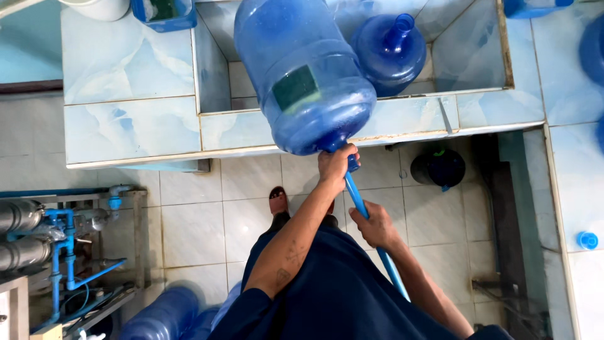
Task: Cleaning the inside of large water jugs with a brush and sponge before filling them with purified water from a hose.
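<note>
Jug: big blue water jug [305,69], tilted, neck down over the tiled basin's rim [402,119].
Left hand [335,165]: my fingers clamped around its neck.
Right hand [375,225]: my fingers wrapped on the blue rod [357,196] entering the neck.

The big water jug [305,75] is translucent blue with a dark green square label; the second jug [389,53] is the same blue. The rod [368,220] is bright blue. The tiled basin [402,116] is pale blue, marbled white. The floor [195,208] tiles are off-white. The cap [587,240] is light blue.
</note>
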